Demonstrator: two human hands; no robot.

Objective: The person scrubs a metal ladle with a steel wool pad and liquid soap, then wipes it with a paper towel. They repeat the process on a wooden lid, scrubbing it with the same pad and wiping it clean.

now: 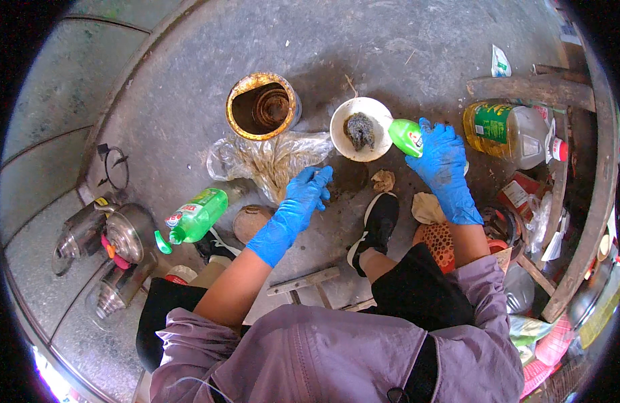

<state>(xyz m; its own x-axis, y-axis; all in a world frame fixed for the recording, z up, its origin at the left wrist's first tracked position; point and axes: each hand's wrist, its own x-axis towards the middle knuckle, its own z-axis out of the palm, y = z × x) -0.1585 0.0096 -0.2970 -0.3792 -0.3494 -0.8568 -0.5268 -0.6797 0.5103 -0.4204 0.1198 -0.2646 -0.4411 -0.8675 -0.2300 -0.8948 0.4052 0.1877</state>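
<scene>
My right hand [439, 158], in a smudged blue glove, grips a green squeeze bottle [405, 137]. The bottle tilts left, and its end reaches the right rim of a white bowl [338, 128]. A clump of grey steel-wool scourer [359, 131] lies in the bowl. My left hand [305, 189], also blue-gloved, is apart from the bowl, its fingers loosely bent with nothing seen in them. It is just in front of a crumpled clear plastic bag [274, 156]. Behind the bag stands a rusty-rimmed metal can [234, 118], its inside brown.
At left are a green pump bottle [204, 209] and metal kettles or flasks [128, 231]. At right, an oil jug [506, 133] lies by a wooden frame [531, 93]. An orange perforated basket [436, 244] and a crumpled brown scrap [383, 180] sit near my shoe [383, 216].
</scene>
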